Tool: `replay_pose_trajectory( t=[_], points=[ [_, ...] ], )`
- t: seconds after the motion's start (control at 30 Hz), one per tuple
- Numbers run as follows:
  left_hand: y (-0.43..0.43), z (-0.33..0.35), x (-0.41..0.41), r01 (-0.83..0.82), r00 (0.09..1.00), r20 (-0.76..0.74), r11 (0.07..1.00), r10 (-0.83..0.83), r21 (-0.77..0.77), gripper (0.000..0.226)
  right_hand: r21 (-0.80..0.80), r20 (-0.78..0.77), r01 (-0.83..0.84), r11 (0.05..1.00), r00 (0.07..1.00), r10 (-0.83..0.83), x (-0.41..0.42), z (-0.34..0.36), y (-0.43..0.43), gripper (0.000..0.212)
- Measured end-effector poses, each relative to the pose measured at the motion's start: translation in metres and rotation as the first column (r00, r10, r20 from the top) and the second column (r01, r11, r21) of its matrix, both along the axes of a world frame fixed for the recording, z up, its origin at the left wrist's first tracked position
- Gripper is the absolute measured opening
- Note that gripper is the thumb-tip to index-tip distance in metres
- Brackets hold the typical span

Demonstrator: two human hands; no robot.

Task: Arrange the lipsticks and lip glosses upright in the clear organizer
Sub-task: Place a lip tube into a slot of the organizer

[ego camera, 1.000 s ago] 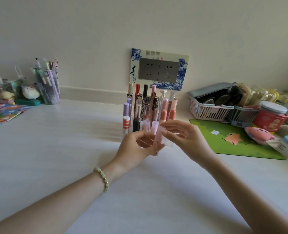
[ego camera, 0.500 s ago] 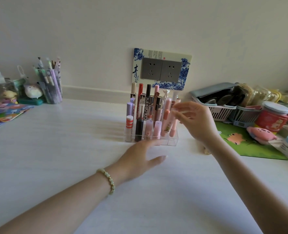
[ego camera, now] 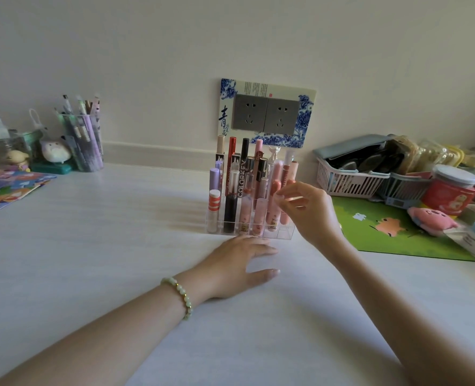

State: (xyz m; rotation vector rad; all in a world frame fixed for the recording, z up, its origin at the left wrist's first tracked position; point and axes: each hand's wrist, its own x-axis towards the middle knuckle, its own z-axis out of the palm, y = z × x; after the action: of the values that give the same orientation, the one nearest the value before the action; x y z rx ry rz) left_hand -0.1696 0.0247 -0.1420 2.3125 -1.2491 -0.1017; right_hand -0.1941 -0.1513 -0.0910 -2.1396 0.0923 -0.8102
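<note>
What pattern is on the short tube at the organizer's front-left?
Orange-red and white bands on the short tube, head view.

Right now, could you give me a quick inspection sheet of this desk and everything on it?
Surface: white desk, bare in the middle.
Job's things: clear organizer, tubes upright inside; front-right cell looks empty.
Clutter: pen cup and colourful paper on the left; green mat, white basket, red jar and pink plush on the right.
Hands: left hand open in front of the organizer; right hand at the top of a pink tube, grip unclear.
Cables: nothing seen.
Surroundings: wall socket behind the organizer.
</note>
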Motion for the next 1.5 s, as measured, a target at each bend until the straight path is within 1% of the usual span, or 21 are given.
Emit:
replay_pose_trajectory(
  t=[0.27, 0.47, 0.57, 0.63, 0.67, 0.7, 0.73, 0.8, 0.83, 0.9, 0.93, 1.0, 1.13, 1.2, 1.27, 1.3, 1.33, 1.4, 1.43, 1.5],
  points=[
    [0.000, 0.002, -0.002, 0.002, 1.000, 0.017, 1.000, -0.002, -0.014, 0.052, -0.026, -0.048, -0.007, 1.000, 0.999, 0.005, -0.002, -0.007, 0.001, 0.011],
    [0.000, 0.003, -0.003, 0.002, 1.000, 0.020, 1.000, -0.002, -0.013, 0.051, -0.120, -0.041, 0.026, 0.992, 0.999, -0.031, -0.004, -0.007, 0.000, 0.007],
    [-0.002, 0.005, -0.005, 0.015, 1.000, 0.009, 1.000, -0.015, -0.007, 0.050, -0.148, -0.025, 0.004, 0.989, 1.000, -0.008, -0.010, 0.001, -0.012, 0.009],
    [-0.003, 0.006, -0.008, 0.028, 1.000, 0.012, 1.000, -0.028, -0.007, 0.050, -0.163, -0.048, -0.023, 0.986, 0.999, 0.016, -0.017, 0.007, -0.031, 0.012],
    [-0.005, 0.007, -0.009, 0.036, 0.999, 0.017, 0.999, -0.036, -0.005, 0.049, -0.186, -0.098, -0.046, 0.982, 0.995, 0.028, -0.022, 0.010, -0.044, 0.018],
    [-0.007, 0.007, -0.011, 0.043, 0.999, 0.020, 0.999, -0.043, 0.001, 0.049, -0.220, -0.174, -0.079, 0.972, 0.984, 0.040, -0.027, 0.011, -0.057, 0.030],
    [-0.009, 0.007, -0.011, 0.049, 0.999, 0.021, 0.999, -0.049, 0.009, 0.049, -0.252, -0.275, -0.127, 0.959, 0.960, 0.054, -0.032, 0.012, -0.070, 0.046],
    [-0.012, 0.007, -0.013, 0.053, 0.998, 0.026, 0.998, -0.054, 0.016, 0.050, -0.266, -0.478, -0.219, 0.939, 0.876, 0.070, -0.042, 0.009, -0.093, 0.075],
    [-0.013, 0.007, -0.013, 0.055, 0.998, 0.030, 0.998, -0.056, 0.016, 0.050, -0.258, -0.550, -0.241, 0.936, 0.833, 0.063, -0.045, 0.006, -0.102, 0.085],
    [-0.014, 0.008, -0.014, 0.057, 0.998, 0.030, 0.998, -0.057, 0.017, 0.050, -0.233, -0.634, -0.261, 0.937, 0.771, 0.058, -0.048, -0.002, -0.114, 0.095],
    [-0.014, 0.008, -0.015, 0.057, 0.998, 0.028, 0.998, -0.057, 0.018, 0.050, -0.227, -0.650, -0.269, 0.936, 0.757, 0.060, -0.048, -0.007, -0.118, 0.097],
    [-0.014, 0.007, -0.016, 0.054, 0.998, 0.017, 0.998, -0.054, 0.018, 0.050, -0.225, -0.649, -0.276, 0.935, 0.758, 0.068, -0.046, -0.012, -0.121, 0.095],
    [-0.014, 0.006, -0.013, 0.052, 0.999, 0.011, 0.999, -0.052, 0.012, 0.050, -0.152, -0.616, -0.260, 0.954, 0.779, 0.115, -0.043, -0.015, -0.124, 0.089],
    [-0.013, 0.005, -0.013, 0.056, 0.998, -0.001, 0.998, -0.056, 0.010, 0.050, -0.177, -0.595, -0.242, 0.954, 0.798, 0.092, -0.044, -0.013, -0.121, 0.089],
    [-0.013, 0.004, -0.012, 0.054, 0.998, -0.036, 0.998, -0.055, -0.023, 0.051, -0.190, -0.539, -0.229, 0.955, 0.837, 0.094, -0.047, -0.008, -0.109, 0.088],
    [-0.013, 0.003, -0.011, 0.047, 0.994, -0.094, 0.996, -0.053, -0.071, 0.053, -0.159, -0.491, -0.239, 0.958, 0.861, 0.133, -0.049, -0.004, -0.099, 0.087],
    [-0.013, 0.004, -0.012, 0.027, 0.981, -0.188, 0.989, -0.054, -0.148, 0.054, -0.108, -0.432, -0.263, 0.959, 0.881, 0.194, -0.052, 0.001, -0.086, 0.085],
    [-0.013, 0.009, -0.015, -0.064, 0.903, -0.422, 0.948, -0.078, -0.312, 0.055, -0.017, -0.292, -0.359, 0.933, 0.894, 0.339, -0.058, 0.011, -0.057, 0.082],
    [-0.013, 0.012, -0.016, -0.114, 0.859, -0.504, 0.924, -0.093, -0.365, 0.056, -0.010, -0.231, -0.410, 0.912, 0.888, 0.397, -0.060, 0.014, -0.042, 0.082],
    [-0.013, 0.019, -0.017, -0.186, 0.782, -0.612, 0.893, -0.119, -0.411, 0.057, -0.056, -0.164, -0.477, 0.877, 0.871, 0.463, -0.060, 0.016, -0.017, 0.082]
  ],
)
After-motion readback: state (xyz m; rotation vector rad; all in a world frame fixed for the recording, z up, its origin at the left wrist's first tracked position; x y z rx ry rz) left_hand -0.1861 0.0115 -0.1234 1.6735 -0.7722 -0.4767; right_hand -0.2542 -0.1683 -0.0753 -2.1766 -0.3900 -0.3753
